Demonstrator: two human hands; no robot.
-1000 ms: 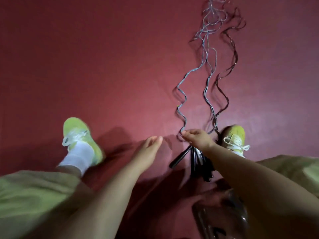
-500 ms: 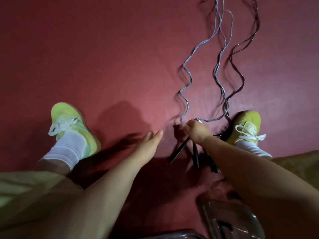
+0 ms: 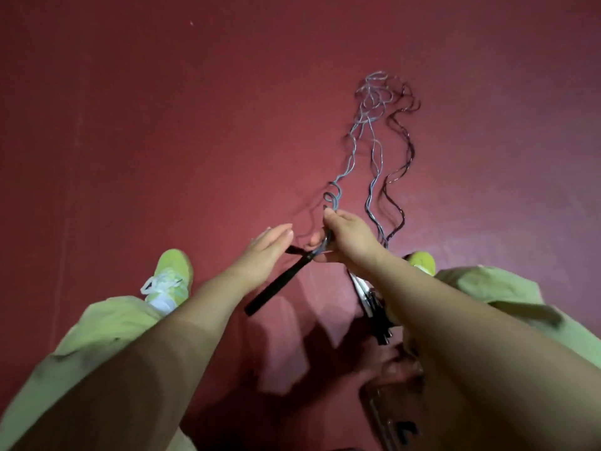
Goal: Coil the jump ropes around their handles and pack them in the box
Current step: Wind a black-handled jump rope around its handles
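The right hand (image 3: 349, 237) pinches the grey rope (image 3: 333, 198); the black handle (image 3: 279, 283) hangs from those fingers, slanting down toward the flat, straight-fingered left hand (image 3: 265, 252), just beside it

You have one black jump-rope handle (image 3: 279, 281) lifted aslant above the floor, its grey rope (image 3: 333, 196) curling beyond it. More wavy ropes (image 3: 387, 177) trail beyond the remaining handles (image 3: 370, 304).
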